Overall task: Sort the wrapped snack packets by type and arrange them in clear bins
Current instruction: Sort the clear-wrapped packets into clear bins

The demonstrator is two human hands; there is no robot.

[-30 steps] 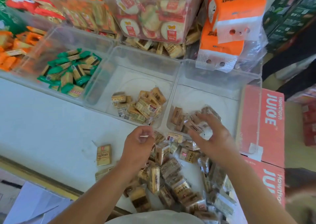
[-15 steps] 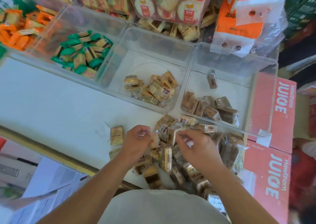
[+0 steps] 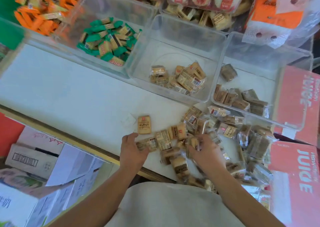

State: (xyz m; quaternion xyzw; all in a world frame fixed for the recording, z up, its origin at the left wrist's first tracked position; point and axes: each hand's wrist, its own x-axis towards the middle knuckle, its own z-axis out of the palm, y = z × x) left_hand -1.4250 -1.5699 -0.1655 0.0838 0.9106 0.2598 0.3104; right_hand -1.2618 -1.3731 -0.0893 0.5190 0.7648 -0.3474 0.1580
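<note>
The sorting looks partly done, by my reading less than half. On the table, one clear bin already holds the green-wrapped packets, and orange packets fill another at the far left. The middle bin has only a small heap of light tan packets, and the right bin holds a thin scatter of darker brown packets. Most of the tan and brown stock lies unsorted in a loose pile on the table's near edge, just in front of those two bins, with a single packet lying flat a little apart to its left. The left hand has its fingers curled round a tan packet at the pile's left edge. The right hand is dug into the pile, its fingers closed on a pale packet, though blur softens the grip. Red juice cartons stand to the right.
</note>
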